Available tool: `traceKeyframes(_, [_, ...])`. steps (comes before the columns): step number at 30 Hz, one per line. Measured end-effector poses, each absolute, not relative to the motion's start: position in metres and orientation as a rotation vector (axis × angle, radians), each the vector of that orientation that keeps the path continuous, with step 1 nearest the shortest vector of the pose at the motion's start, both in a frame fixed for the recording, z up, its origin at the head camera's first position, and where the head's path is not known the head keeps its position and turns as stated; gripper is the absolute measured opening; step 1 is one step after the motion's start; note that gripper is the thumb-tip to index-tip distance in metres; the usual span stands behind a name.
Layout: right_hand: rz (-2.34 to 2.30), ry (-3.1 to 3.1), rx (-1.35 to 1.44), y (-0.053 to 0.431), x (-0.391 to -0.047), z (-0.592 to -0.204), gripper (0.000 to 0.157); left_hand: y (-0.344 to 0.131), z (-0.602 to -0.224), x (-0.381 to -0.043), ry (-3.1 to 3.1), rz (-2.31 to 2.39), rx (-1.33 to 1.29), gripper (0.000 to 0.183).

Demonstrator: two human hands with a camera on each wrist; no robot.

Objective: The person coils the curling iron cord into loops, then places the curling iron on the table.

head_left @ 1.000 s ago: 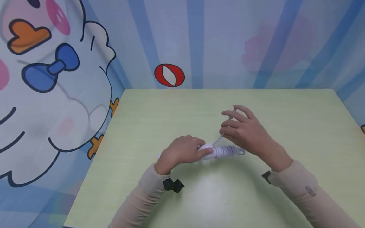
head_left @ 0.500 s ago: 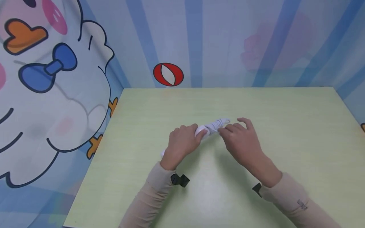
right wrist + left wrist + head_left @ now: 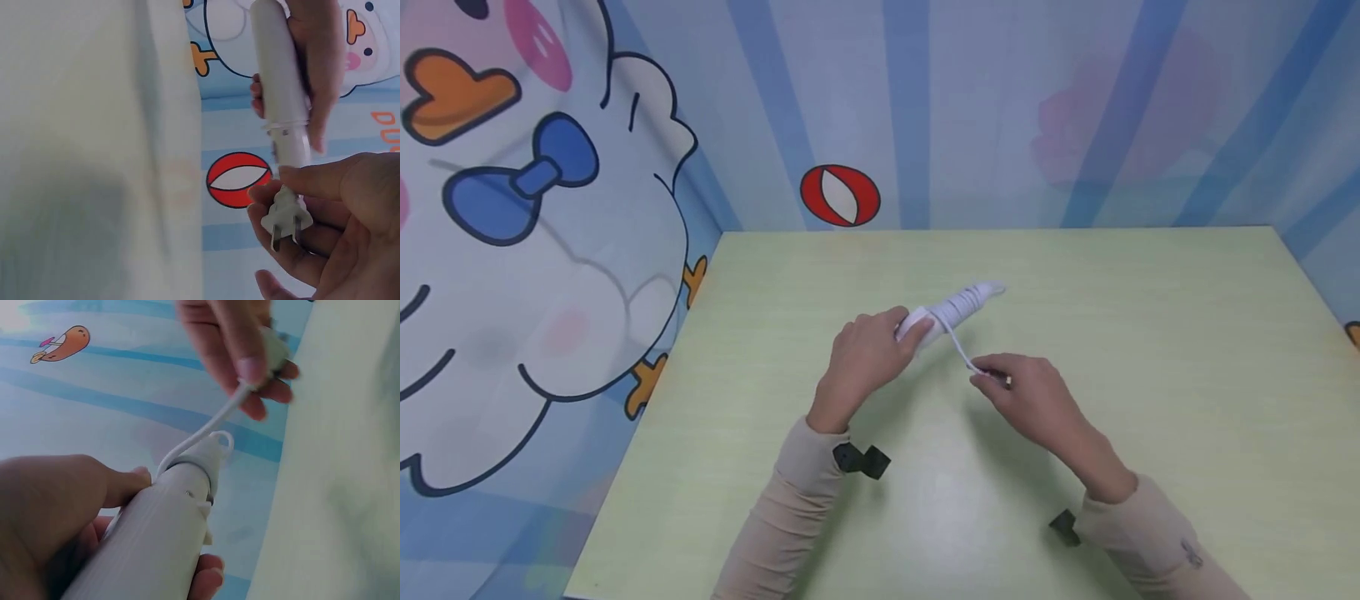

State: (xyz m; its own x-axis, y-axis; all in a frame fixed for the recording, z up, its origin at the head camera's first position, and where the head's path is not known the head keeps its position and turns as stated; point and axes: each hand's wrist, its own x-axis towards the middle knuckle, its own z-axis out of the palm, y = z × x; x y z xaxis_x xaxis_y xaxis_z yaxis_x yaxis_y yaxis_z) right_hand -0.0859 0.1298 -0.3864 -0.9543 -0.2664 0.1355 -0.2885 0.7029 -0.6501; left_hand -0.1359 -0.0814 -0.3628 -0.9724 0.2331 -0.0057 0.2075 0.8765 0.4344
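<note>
My left hand grips a white, rod-shaped electric appliance by its thick cylindrical body, thumb along the side. The appliance tilts up to the right, above the table. White cord is wound in several turns round its narrower far part, ending in a small loop at the tip. One free stretch of cord runs to my right hand. There, thumb and fingers pinch a white two-prong plug, its metal prongs bare in the right wrist view. The palm hides the appliance's rear part in the head view.
Both hands are over a pale green table. Behind it stands a blue striped wall with a printed red and white ball. A large cartoon bird is printed on the left side wall. Black wrist cameras sit at both cuffs.
The left hand has raised and tilted the appliance, its tip now farther from me. The right hand has come round from beyond the appliance to its near side, drawing the cord with it.
</note>
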Motion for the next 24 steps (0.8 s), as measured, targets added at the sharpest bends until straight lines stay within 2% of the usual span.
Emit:
traceKeyframes(8, [1.418, -2.928, 0.437, 0.138, -0.1, -0.407, 0.027, -0.086, -0.357, -0.135, 2.797, 0.879, 0.509, 0.037])
traceKeyframes(16, [1.598, -2.819, 0.563, 0.143, -0.112, -0.417, 0.023, -0.093, -0.356, -0.132, 2.558, 1.027, 0.682, 0.029])
traceKeyframes(19, [1.633, -2.804, 0.612, 0.146, -0.117, -0.417, 0.027, -0.097, -0.356, -0.132, 2.481, 1.032, 0.768, 0.026])
traceKeyframes(24, [1.484, -2.842, 0.926, 0.153, -0.118, -0.404, 0.02, -0.103, -0.354, -0.131, 2.362, 0.978, 0.937, 0.019])
